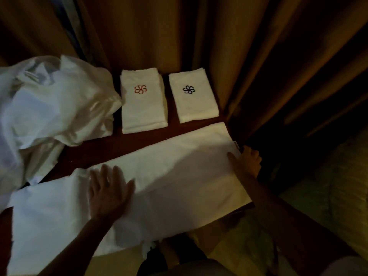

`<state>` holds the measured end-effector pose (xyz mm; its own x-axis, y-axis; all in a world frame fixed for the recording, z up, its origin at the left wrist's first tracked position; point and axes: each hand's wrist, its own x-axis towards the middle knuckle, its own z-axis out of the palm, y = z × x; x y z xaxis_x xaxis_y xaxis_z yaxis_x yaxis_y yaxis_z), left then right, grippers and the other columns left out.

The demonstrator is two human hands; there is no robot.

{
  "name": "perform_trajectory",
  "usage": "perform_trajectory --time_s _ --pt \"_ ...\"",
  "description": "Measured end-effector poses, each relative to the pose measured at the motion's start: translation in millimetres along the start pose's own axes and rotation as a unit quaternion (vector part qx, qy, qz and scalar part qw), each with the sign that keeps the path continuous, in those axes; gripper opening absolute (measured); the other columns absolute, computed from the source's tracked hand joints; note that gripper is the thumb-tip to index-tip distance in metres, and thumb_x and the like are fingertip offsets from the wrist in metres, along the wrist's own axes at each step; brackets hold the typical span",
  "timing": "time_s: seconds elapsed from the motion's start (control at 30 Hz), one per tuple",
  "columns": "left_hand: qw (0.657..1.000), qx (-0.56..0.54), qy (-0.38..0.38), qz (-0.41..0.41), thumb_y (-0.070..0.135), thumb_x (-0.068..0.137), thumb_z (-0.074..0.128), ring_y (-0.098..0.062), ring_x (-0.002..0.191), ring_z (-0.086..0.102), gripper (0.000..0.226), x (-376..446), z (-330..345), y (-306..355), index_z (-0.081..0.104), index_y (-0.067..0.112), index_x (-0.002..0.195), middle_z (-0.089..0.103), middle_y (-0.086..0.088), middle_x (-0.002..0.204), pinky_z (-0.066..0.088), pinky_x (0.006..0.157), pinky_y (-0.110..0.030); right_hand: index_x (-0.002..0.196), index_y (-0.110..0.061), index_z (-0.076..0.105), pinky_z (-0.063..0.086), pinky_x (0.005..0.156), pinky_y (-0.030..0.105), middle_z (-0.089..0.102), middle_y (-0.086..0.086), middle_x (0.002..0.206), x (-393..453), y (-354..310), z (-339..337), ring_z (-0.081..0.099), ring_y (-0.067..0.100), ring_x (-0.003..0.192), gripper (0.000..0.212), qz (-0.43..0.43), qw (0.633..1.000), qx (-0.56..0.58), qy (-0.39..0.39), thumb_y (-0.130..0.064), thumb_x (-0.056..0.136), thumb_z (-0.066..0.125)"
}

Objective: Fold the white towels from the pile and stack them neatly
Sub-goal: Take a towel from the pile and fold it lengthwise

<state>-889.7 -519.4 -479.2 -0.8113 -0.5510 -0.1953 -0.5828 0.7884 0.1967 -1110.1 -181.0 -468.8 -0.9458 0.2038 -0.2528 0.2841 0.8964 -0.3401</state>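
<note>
Head view: a long towel is being pressed flat on the tabletop by the left hand, fingers straight; its right end is being pinched by the right hand.

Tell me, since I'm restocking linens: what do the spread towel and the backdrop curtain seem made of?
Spread towel: soft white woven cloth, likely cotton, matte, lying flat with gentle creases.
Curtain: heavier tan-brown fabric with slight sheen, hanging in deep vertical folds; the fibre cannot be told.
</note>
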Motion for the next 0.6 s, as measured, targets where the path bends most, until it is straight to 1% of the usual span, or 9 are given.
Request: perform_trajectory --time_s 0.07,0.1,0.17,0.23,0.33,0.4,0.5,0.53,0.6 --pt "0.999 -0.007 0.019 0.029 0.077 0.086 0.011 -0.037 0.151 0.003 0.091 -1.7 -1.9 27.7 0.02 0.021 0.157 0.01 -0.015 0.164 0.014 0.119 -0.056 0.143 -0.009 0.042 0.038 0.102 0.051 0.041 0.022 0.141 10.4 3.8 3.2 0.04 0.044 0.129 0.065 -0.01 0.998 0.045 -0.039 -0.045 0.092 0.062" --pt "0.999 -0.007 0.014 0.045 0.076 0.086 0.011 -0.035 0.151 0.001 0.089 -2.1 0.2 41.2 0.017 0.023 0.158 0.008 -0.014 0.165 0.012 0.12 -0.054 0.139 -0.007 0.045 0.041 0.099 0.049 0.045 0.022 0.138 13.5 5.5 4.5 0.045 0.044 0.125 0.061 -0.019 0.996 0.083 -0.042 -0.042 0.092 0.063" --pt "0.998 -0.001 -0.01 0.054 0.076 0.085 0.007 -0.031 0.151 -0.009 0.089 -2.3 9.3 60.6 0.007 0.027 0.159 -0.005 -0.009 0.165 0.003 0.121 -0.051 0.13 -0.004 0.052 0.044 0.089 0.043 0.051 0.022 0.13 16.0 8.7 3.7 0.053 0.042 0.115 0.049 -0.029 0.991 0.126 -0.014 -0.035 0.093 0.064" --pt "0.999 0.01 -0.013 0.045 0.076 0.084 0.004 -0.03 0.15 -0.017 0.088 -1.4 19.2 66.8 0.001 0.029 0.158 -0.015 -0.007 0.164 -0.003 0.121 -0.05 0.121 -0.003 0.056 0.042 0.08 0.037 0.054 0.021 0.124 19.5 12.8 0.0 0.056 0.04 0.107 0.038 -0.041 0.992 0.117 0.015 -0.031 0.095 0.062" --pt "0.999 0.022 -0.011 0.045 0.078 0.084 0.004 -0.03 0.15 -0.019 0.088 -2.8 21.3 63.7 -0.001 0.03 0.158 -0.016 -0.005 0.163 -0.005 0.122 -0.048 0.115 -0.003 0.059 0.04 0.075 0.036 0.06 0.021 0.116 28.2 16.4 -5.6 0.058 0.04 0.104 0.03 -0.082 0.995 0.055 0.02 -0.029 0.099 0.055" --pt "0.999 0.02 -0.011 0.042 0.078 0.084 0.006 -0.032 0.15 -0.016 0.09 -3.6 17.2 65.1 0.003 0.028 0.159 -0.01 -0.008 0.165 -0.003 0.121 -0.049 0.113 -0.003 0.06 0.035 0.071 0.033 0.063 0.021 0.109 29.6 17.3 -6.7 0.06 0.04 0.101 0.029 -0.114 0.993 0.015 0.024 -0.028 0.102 0.05" --pt "0.998 0.006 0.025 0.05 0.069 0.09 0.019 -0.041 0.15 0.006 0.086 -4.4 10.7 79.8 0.021 0.015 0.157 0.013 -0.017 0.163 0.014 0.119 -0.055 0.111 -0.004 0.062 0.033 0.067 0.032 0.065 0.021 0.103 26.8 19.6 -8.9 0.063 0.041 0.093 0.029 -0.16 0.984 -0.006 0.074 -0.024 0.104 0.044" --pt "0.997 0.009 0.035 0.061 0.066 0.091 0.021 -0.042 0.149 0.012 0.083 -4.9 10.3 85.2 0.024 0.013 0.155 0.019 -0.019 0.161 0.019 0.117 -0.056 0.112 -0.004 0.062 0.035 0.066 0.032 0.064 0.021 0.103 24.8 21.0 -9.6 0.063 0.041 0.091 0.028 -0.172 0.982 0.003 0.084 -0.026 0.103 0.046" --pt "0.996 0.017 0.036 0.083 0.062 0.094 0.024 -0.042 0.148 0.016 0.079 -6.7 12.9 93.9 0.026 0.013 0.155 0.021 -0.019 0.161 0.023 0.116 -0.056 0.117 -0.007 0.059 0.04 0.068 0.032 0.061 0.018 0.111 22.5 20.9 -12.1 0.062 0.037 0.094 0.03 -0.17 0.983 0.034 0.055 -0.031 0.099 0.055"
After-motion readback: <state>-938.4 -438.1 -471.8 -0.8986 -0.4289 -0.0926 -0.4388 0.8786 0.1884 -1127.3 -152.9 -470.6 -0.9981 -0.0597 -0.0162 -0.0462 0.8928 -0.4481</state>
